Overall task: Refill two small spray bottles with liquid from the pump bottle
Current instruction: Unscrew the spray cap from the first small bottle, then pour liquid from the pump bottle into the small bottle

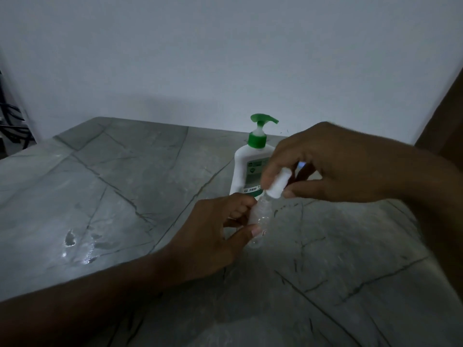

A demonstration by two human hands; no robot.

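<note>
One white plastic pump bottle with green pump head (246, 169) at twelve o'clock; one small clear plastic spray bottle with white cap (263, 216); two hands, left (213, 236), right (333, 166); one grey marbled table (125, 196).

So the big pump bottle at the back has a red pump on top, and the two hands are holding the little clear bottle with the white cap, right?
Not quite. The head view shows the pump bottle has a green pump, not red. The rest is right: the left hand holds the little clear bottle and the right hand pinches its white cap.
</note>
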